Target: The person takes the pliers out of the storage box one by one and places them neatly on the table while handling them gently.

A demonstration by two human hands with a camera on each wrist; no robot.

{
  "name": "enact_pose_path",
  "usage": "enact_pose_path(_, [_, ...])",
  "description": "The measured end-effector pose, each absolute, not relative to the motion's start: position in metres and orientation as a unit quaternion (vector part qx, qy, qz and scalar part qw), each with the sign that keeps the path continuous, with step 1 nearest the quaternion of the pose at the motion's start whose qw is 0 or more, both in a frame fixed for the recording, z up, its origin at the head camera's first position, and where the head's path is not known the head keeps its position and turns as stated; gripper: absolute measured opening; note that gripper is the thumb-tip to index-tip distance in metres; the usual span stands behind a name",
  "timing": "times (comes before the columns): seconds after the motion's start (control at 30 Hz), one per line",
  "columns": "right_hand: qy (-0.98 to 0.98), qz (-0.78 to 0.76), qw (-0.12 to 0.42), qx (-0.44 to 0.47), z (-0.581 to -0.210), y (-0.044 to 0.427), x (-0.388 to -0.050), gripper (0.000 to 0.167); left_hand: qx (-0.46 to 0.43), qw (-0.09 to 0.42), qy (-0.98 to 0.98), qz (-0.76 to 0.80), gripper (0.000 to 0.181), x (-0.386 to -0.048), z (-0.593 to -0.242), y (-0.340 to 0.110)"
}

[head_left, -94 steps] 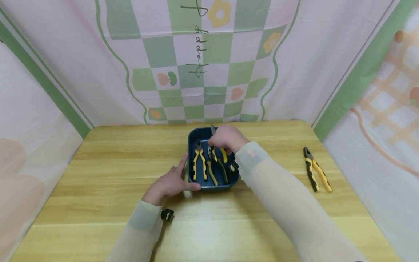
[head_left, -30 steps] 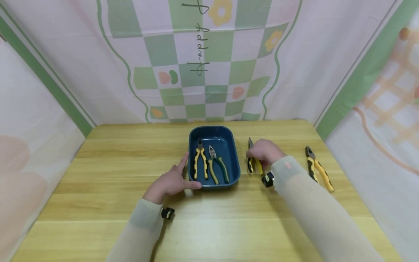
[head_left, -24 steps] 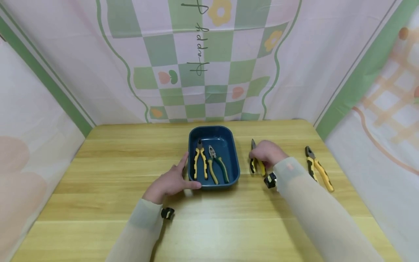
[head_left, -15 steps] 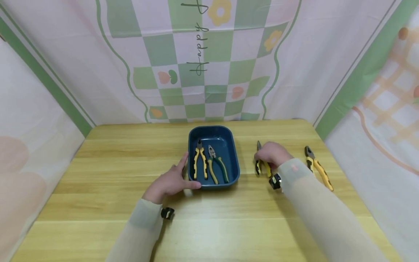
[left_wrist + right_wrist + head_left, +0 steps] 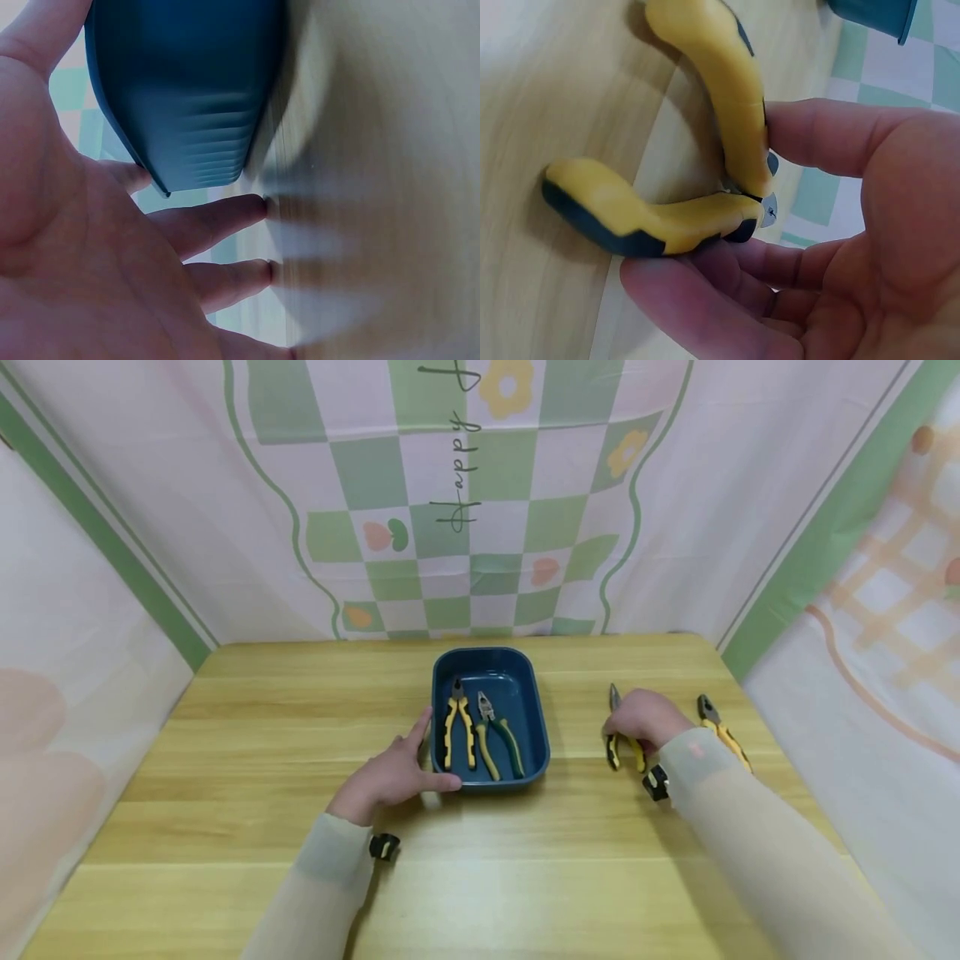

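My right hand (image 5: 649, 717) grips a pair of yellow-and-black needle-nose pliers (image 5: 613, 697) by the handles, pointed tip away from me. In the right wrist view the thumb and fingers are on either side of the spread handles (image 5: 739, 112), close to the wooden table. My left hand (image 5: 390, 779) rests at the near left corner of a dark blue box (image 5: 543, 727), fingers spread and thumb at the rim. Fingertips touch the table in the left wrist view. Inside the box lie yellow-and-black pliers (image 5: 459, 718) and green-handled combination pliers (image 5: 498, 735).
Another pair of yellow-and-black pliers (image 5: 708, 710) lies to the right of my right hand, partly covered by the sleeve. The wooden table (image 5: 300, 710) ends at a patterned cloth backdrop (image 5: 495, 527) behind the box.
My right hand has taken the needle-nose pliers out of the box and moved them right, across the table toward the other pliers. The left hand stays at the box corner.
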State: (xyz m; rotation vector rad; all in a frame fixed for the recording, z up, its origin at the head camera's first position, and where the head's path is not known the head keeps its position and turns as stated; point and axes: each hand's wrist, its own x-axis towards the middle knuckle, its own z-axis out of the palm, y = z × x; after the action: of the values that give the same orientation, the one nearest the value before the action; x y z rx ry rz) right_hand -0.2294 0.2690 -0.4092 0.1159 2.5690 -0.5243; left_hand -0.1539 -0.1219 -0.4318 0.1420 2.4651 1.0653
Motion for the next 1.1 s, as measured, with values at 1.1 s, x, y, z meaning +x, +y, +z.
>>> enact_pose_path(1.1, [0.940,-0.173,0.291,0.031,-0.401,0.329,-0.217,0.038,0.061,0.233,0.898,0.369,0.122,-0.153,-0.430,-0.122])
